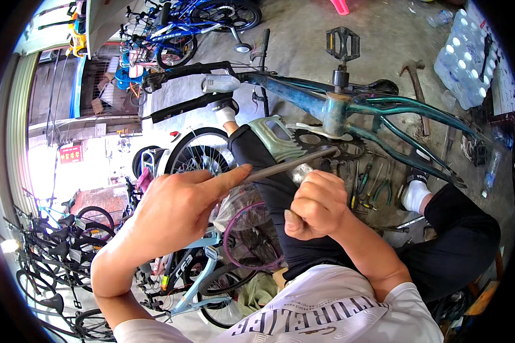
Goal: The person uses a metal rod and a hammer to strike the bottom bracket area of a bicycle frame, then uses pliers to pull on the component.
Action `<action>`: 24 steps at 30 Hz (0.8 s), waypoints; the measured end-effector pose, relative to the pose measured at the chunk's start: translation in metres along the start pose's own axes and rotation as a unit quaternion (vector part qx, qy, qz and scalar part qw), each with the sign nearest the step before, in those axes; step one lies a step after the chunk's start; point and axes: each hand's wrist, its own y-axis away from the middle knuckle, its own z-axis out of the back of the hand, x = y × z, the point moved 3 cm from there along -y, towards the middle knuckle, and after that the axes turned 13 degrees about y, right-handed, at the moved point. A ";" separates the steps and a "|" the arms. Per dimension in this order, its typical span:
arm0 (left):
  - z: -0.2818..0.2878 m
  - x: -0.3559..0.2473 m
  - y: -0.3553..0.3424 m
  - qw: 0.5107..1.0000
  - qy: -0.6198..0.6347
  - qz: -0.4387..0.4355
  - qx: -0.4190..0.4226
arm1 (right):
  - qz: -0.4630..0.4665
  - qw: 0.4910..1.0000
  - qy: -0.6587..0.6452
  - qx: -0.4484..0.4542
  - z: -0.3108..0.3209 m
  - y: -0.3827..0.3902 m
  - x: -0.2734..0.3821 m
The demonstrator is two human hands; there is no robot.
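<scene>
My left hand [180, 203] is wrapped round one end of a flat grey metal file [286, 166], its index finger stretched along the tool. The file slants up to the right, its far end in front of the chainring [349, 150]. Just below the file, my right hand [319, 204] is closed in a fist on a small shiny metal part [301, 172]. The file passes over or against this part; contact is hard to tell. Beyond both hands lies a teal bicycle frame [292, 94], with a black pedal [342, 44] pointing upward from its bottom bracket.
A pale green plastic stool [272, 136] stands under the frame. Pliers and screwdrivers [373, 186] lie on the floor between my legs. A hammer [416, 86] and a pack of water bottles [463, 60] are at the right. Several bicycles [68, 246] fill the left side.
</scene>
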 end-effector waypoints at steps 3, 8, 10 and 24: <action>-0.015 -0.006 -0.016 0.999 0.002 -0.037 -0.021 | -0.009 1.000 -0.014 -0.005 -0.001 -0.002 0.006; -0.003 0.005 -0.006 1.000 0.002 -0.027 -0.008 | -0.003 1.000 -0.003 0.008 -0.002 -0.002 0.004; 0.002 0.008 -0.011 1.000 0.000 -0.025 -0.002 | 0.000 1.000 0.013 0.001 0.000 -0.002 -0.002; -0.009 0.014 -0.011 1.000 0.020 -0.014 -0.005 | -0.005 1.000 -0.014 0.001 0.001 -0.004 0.000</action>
